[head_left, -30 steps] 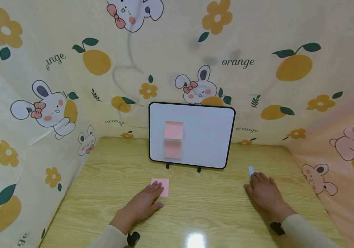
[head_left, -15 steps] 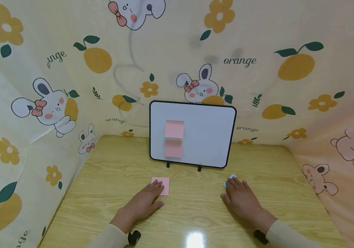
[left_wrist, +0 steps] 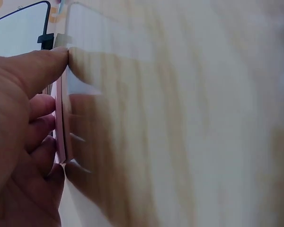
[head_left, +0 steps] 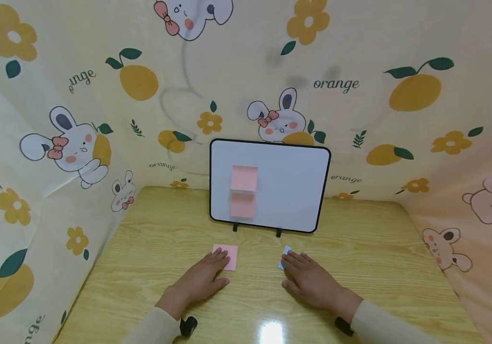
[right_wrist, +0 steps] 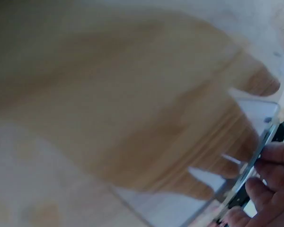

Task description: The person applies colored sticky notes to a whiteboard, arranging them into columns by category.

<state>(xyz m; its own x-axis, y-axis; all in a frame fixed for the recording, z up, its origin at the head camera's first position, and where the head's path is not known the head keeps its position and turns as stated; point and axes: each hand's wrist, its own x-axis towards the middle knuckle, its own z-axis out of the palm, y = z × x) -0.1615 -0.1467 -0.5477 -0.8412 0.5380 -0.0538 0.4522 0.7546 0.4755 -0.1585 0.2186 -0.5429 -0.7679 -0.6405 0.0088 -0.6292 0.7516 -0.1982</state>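
My left hand (head_left: 198, 281) lies with its fingertips on a pink sticky-note pad (head_left: 232, 260), which is flat on the table. In the left wrist view the pad's pink edge (left_wrist: 60, 127) shows beside the fingers. My right hand (head_left: 314, 283) rests its fingers on a blue sticky-note pad (head_left: 286, 251), covering most of it. The right wrist view shows the fingers (right_wrist: 274, 172) along the pad's thin edge. Behind the hands stands a whiteboard (head_left: 290, 186) carrying two pink sticky notes, an upper one (head_left: 244, 178) and a lower one (head_left: 242, 205).
The whiteboard leans back on small black feet (head_left: 235, 227) upon a wood-grain table (head_left: 164, 220). A printed cloth (head_left: 237, 57) with rabbits and oranges surrounds the table at the back and both sides. A bright glare spot (head_left: 271, 332) lies at the front.
My right hand has slid the blue pad leftward over the table, from the right side to below the whiteboard. The left hand stays on the pink pad. The head view has shifted slightly.
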